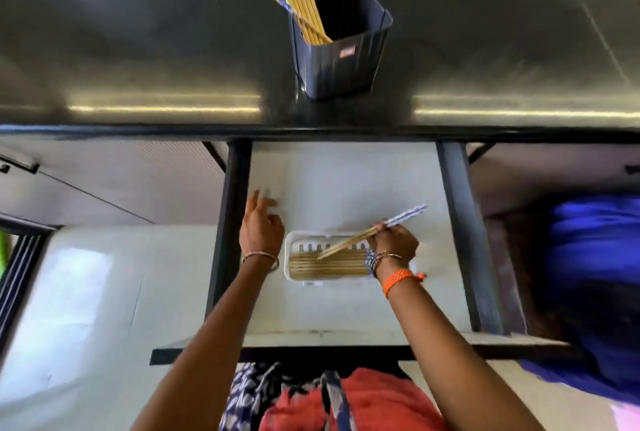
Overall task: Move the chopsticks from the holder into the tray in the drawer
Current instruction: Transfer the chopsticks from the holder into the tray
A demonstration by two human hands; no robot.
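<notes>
Right hand (pixel 394 243) pinches a pair of chopsticks (pixel 367 235) near their patterned ends, tips angled down-left over the white tray (pixel 290 257) in the open drawer (pixel 346 181); more chopsticks lie flat in the tray; left hand (pixel 260 224) empty, fingers loosely spread, hovering beside the tray's left edge; holder (pixel 341 60) on the counter (pixel 138 49) holds remaining chopsticks.
</notes>
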